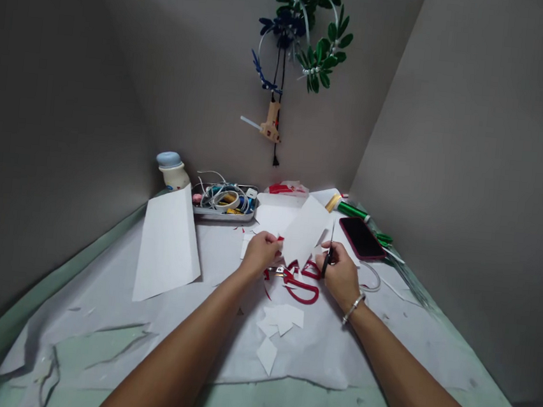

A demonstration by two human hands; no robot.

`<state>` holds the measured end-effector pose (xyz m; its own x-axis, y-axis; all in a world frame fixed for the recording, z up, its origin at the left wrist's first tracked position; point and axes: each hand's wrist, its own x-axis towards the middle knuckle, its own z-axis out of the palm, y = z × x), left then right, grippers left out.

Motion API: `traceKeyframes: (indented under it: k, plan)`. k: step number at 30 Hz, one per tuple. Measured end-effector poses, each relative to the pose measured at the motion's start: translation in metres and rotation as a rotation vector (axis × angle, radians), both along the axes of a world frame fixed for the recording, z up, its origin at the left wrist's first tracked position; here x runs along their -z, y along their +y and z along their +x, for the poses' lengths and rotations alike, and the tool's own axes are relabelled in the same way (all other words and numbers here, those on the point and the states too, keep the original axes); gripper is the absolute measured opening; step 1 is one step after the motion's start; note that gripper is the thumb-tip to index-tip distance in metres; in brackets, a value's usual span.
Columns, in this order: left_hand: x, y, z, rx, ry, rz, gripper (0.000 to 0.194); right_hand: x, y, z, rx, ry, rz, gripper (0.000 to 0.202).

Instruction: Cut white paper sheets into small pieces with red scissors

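Note:
My left hand [263, 254] is closed in a pinch at the left edge of a white sheet of paper [305, 229], which has a notched lower edge. A small red bit shows at its fingertips. In my right hand [342, 271] are scissors with black handles [326, 262], their thin blades pointing up and away beside the paper's right edge. Larger scissors with red handles [302, 293] lie on the table below the paper, between my hands. Nearer to me are several small cut pieces of white paper [267, 355], some overlapping.
A folded white sheet [167, 248] stands at left, before a lidded jar [173, 172]. Behind are a metal tray [225, 215] of cords and spools. A phone [362, 238] and green roll [353, 211] lie right. A glue gun [271, 121] and leafy wreaths [320, 54] hang on the wall.

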<state>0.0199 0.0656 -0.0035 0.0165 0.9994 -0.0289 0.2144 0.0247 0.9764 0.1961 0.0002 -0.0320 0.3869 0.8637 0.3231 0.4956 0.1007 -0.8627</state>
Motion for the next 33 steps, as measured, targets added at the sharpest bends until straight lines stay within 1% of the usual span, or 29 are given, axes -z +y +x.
traceKeyframes:
  k: [2,4,5,7,9,11,14,16,18,20,24,26,28,29,30,33]
  plan:
    - [-0.004,0.002,-0.006,-0.023,-0.095,0.054,0.016,-0.002,0.000,-0.002,0.002,0.055,0.048,0.028]
    - [-0.006,-0.002,-0.011,-0.034,-0.159,0.088,0.019,-0.004,-0.001,-0.004,-0.047,0.131,0.096,0.026]
    - [-0.005,-0.005,-0.013,-0.044,-0.192,0.105,0.020,-0.005,-0.002,-0.006,-0.080,0.163,0.117,0.026]
    - [-0.001,-0.013,-0.015,-0.054,-0.347,0.145,0.024,-0.008,-0.005,-0.011,-0.143,0.202,0.134,0.025]
    - [0.004,-0.020,-0.015,-0.042,-0.463,0.128,0.031,-0.011,-0.008,-0.017,-0.166,0.233,0.142,0.025]
    - [0.008,-0.023,-0.012,-0.042,-0.540,0.065,0.035,-0.014,-0.011,-0.022,-0.173,0.258,0.124,0.024]
    - [0.012,-0.023,-0.010,-0.048,-0.627,-0.023,0.032,-0.017,-0.013,-0.026,-0.179,0.285,0.063,0.026]
    - [0.013,-0.022,-0.010,-0.057,-0.672,-0.082,0.031,-0.018,-0.014,-0.027,-0.201,0.337,0.010,0.029]
    - [0.015,-0.021,-0.011,-0.045,-0.703,-0.102,0.031,-0.016,-0.014,-0.027,-0.221,0.418,-0.032,0.032]
    - [0.017,-0.020,-0.012,-0.018,-0.707,-0.086,0.030,-0.014,-0.013,-0.028,-0.226,0.502,-0.048,0.034]
    - [0.017,-0.021,-0.012,0.005,-0.645,-0.035,0.030,-0.013,-0.011,-0.028,-0.229,0.629,-0.024,0.036]
    - [0.016,-0.020,-0.013,0.040,-0.633,-0.031,0.031,-0.014,-0.011,-0.029,-0.226,0.621,0.001,0.036]
    - [0.015,-0.018,-0.016,0.072,-0.641,-0.059,0.031,-0.016,-0.013,-0.029,-0.208,0.544,0.016,0.033]
    - [0.014,-0.016,-0.018,0.067,-0.652,-0.080,0.032,-0.016,-0.013,-0.029,-0.191,0.485,0.022,0.031]
    - [0.013,-0.014,-0.021,0.043,-0.664,-0.102,0.034,-0.017,-0.014,-0.030,-0.168,0.421,0.031,0.028]
    - [0.011,-0.010,-0.027,-0.088,-0.660,-0.149,0.047,-0.016,-0.014,-0.030,-0.084,0.264,0.103,0.023]
